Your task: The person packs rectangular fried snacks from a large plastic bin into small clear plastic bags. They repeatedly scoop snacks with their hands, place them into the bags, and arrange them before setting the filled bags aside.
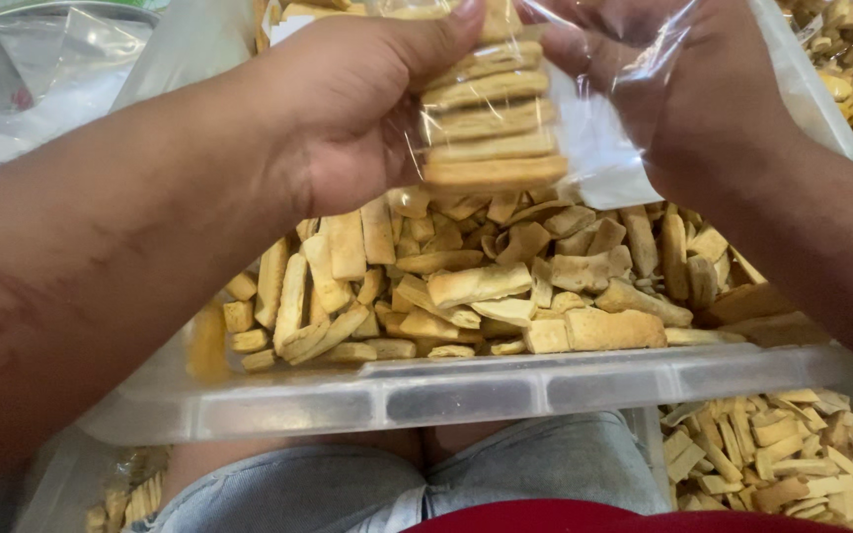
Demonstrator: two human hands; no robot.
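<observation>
Left hand: fingers closed round clear plastic bag holding stacked biscuit sticks. Right hand: fingers pinching bag's other side. Below fingers: clear plastic bin of loose biscuit sticks.

Head camera looks steeply down, close over a clear tub on the lap.

- Looked like a small snack-packing spot, prob. home-based.
- Big clear plastic bin sat w/ loose biscuit sticks heaped in it.
- More bins of same biscuits stood around.
- Spare clear bags lay nearby.
</observation>
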